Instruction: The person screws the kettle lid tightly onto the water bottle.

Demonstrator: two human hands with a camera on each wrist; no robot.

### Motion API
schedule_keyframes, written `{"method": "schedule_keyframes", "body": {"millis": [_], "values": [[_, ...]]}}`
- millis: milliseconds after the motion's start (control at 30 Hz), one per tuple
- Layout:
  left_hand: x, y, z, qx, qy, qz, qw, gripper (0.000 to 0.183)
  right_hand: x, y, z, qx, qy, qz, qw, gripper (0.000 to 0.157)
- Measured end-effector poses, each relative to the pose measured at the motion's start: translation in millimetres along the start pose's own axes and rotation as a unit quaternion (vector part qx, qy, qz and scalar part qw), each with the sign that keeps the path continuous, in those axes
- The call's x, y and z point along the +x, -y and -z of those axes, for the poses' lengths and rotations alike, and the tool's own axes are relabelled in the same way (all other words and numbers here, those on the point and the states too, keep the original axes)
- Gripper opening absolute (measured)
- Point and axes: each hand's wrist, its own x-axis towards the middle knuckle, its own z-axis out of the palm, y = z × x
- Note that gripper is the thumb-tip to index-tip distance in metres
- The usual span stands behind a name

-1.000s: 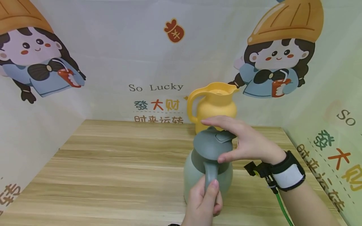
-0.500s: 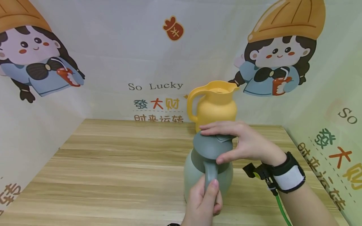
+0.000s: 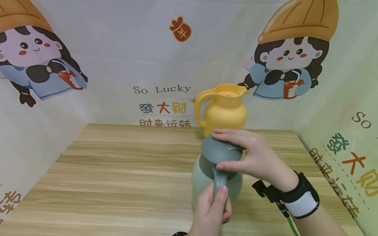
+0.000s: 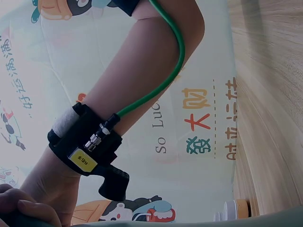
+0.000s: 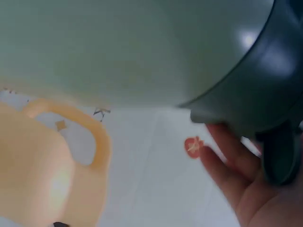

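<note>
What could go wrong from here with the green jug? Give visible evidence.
The left hand holds only the handle, so force from the right hand, spread across the lid, might twist or tip the green jug. The yellow jug stands behind, so a sudden swing could knock it over.

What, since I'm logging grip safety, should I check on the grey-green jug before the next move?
1. Left hand gripping the handle: ok.
2. Right hand spanning the lid, thumb at near edge: ok.
3. Grey-green jug upright: ok.
4. Lid locked onto the jug: cannot tell.
5. Yellow jug apart from right hand: ok, gap shows in right wrist view.
6. Green cable clear of the jug: ok.
</note>
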Motion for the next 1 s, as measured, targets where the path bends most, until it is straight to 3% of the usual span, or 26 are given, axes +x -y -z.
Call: {"method": "schedule_keyframes", "body": {"millis": [233,367,667,833,1000], "values": [[0.9,-3.2,-0.7,0.0,-0.004,0.008,1.0,0.026,-6,17,-10.2,-0.079,-0.064,-0.032,0.994,0.062],[0.5,-2.9,-0.6,0.0,-0.006,0.012,0.9999,0.026,-7,24,-13.2,-0.098,-0.074,-0.051,0.991,0.063],[0.3,2.7,0.3,-0.001,-0.002,-0.022,0.9998,0.025,-8,38,-21.3,-0.137,-0.096,-0.107,0.98,0.064],[0.3,0.7,-1.0,0.006,-0.007,-0.013,0.9999,0.026,-11,40,-20.5,-0.123,-0.096,-0.111,0.982,0.062],[0.9,0.5,-1.1,0.004,-0.003,-0.016,0.9999,0.026,-13,34,-9.4,-0.089,-0.073,-0.088,0.989,0.056]]}}
